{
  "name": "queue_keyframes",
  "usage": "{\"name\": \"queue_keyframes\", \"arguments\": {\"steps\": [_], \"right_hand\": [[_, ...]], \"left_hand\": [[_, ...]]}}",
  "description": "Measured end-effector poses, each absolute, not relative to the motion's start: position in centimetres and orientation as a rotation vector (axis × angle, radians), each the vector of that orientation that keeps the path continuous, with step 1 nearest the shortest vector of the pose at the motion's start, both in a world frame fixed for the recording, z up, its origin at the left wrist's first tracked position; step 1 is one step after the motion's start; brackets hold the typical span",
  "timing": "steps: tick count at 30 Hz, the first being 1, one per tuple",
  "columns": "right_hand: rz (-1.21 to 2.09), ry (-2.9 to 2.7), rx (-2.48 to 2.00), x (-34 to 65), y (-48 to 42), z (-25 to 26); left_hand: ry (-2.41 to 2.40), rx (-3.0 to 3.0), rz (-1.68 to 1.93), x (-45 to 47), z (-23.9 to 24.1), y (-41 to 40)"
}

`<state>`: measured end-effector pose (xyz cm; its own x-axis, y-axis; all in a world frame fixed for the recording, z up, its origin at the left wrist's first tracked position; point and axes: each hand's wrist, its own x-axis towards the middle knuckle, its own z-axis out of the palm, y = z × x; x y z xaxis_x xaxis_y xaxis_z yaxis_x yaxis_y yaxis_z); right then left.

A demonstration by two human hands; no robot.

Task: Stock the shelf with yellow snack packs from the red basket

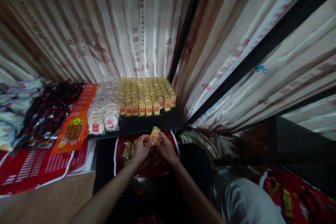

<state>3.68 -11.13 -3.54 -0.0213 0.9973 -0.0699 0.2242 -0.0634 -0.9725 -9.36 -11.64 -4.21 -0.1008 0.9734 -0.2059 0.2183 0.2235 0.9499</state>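
Between my two hands is a small yellow wrapped snack packet [155,132], held up above a red basket [117,155] with a white rim. My left hand [142,148] pinches its left lower edge, and my right hand [166,148] grips its right side. Inside the basket, partly hidden by my hands, lie more wrapped snacks [128,149]. Just beyond, rows of similar yellow packets [142,108] stand upright on a black table [154,122].
Left of the rows lie clear-wrapped round crackers [96,125], an orange snack bag [75,131], dark packets [52,112] and white bags [23,101]. Another red basket [34,168] sits lower left. Curtains [115,24] with a black pole [187,21] rise behind. Red packages [294,196] lie lower right.
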Motion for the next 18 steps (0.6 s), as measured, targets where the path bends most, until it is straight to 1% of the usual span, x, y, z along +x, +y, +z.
{"name": "queue_keyframes", "arguments": {"steps": [5,8,12,15,18], "right_hand": [[0.967,-1.308,-1.441,5.1,-9.2,-2.8],[0.877,-1.278,-1.458,6.3,-7.6,-2.3],[0.765,-1.320,-1.500,7.8,-5.6,-1.3],[0.681,-1.372,-1.537,8.6,-4.4,-0.9],[0.633,-1.384,-1.576,9.1,-3.4,-1.2]], "left_hand": [[1.439,1.228,1.054,-8.0,-2.2,-10.3],[1.407,1.379,1.075,-7.3,-1.0,-9.3],[1.516,1.855,1.060,-6.5,0.0,-7.8],[1.536,2.282,0.916,-6.0,0.2,-6.5],[1.477,2.548,0.782,-5.9,0.0,-4.8]]}}
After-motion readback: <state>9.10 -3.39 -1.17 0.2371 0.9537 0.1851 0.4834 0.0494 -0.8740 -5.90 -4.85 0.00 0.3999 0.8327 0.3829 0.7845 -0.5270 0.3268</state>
